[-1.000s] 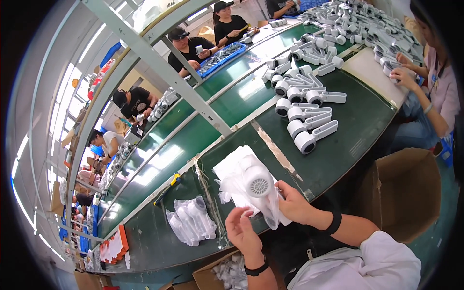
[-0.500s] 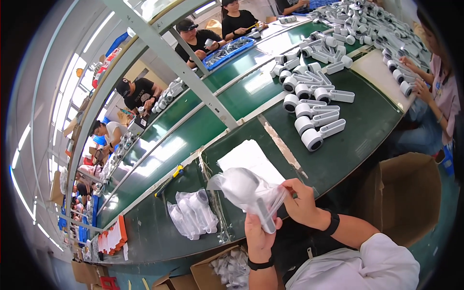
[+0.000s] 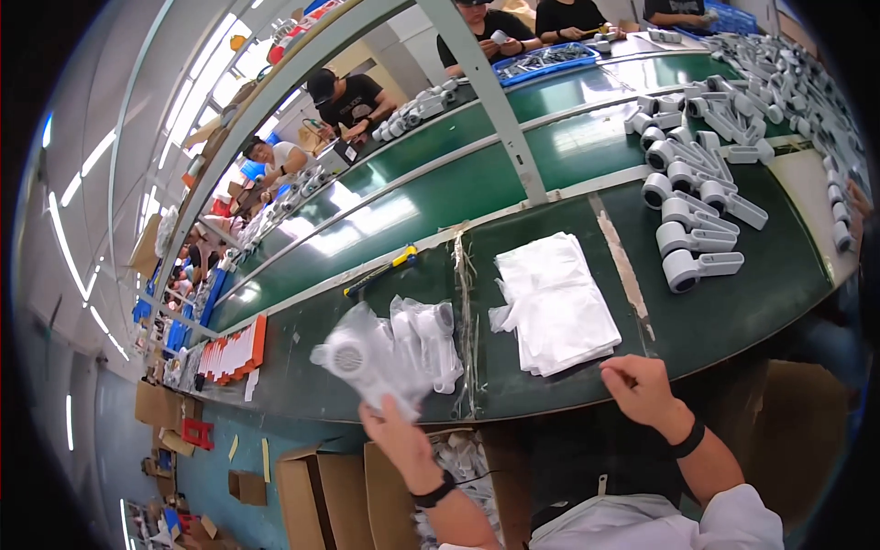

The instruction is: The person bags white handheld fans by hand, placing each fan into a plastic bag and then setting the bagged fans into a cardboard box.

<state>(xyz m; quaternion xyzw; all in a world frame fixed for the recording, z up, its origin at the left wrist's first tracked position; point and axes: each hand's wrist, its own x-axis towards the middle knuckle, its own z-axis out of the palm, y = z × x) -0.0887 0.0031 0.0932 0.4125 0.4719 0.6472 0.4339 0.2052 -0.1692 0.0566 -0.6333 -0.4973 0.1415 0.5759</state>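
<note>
In my left hand is a white handheld fan in a clear plastic bag, gripped by the handle with its round grille up. It hangs just left of several bagged fans lying side by side on the green bench, partly covering them. My right hand is apart from it, fingers curled together with nothing visible in them, near the front edge of the bench. Just beyond that hand lies a stack of flat white plastic bags.
Several unbagged fans lie at the right, with a large heap behind. A yellow-black utility knife and orange-edged cards lie leftward. A metal post rises beyond the bench. Cardboard boxes stand below. Several people work opposite.
My left hand has carried the bagged fan leftward to the bagged group. My right hand has let go of the bag and drawn away to the right. The view has swung left.
</note>
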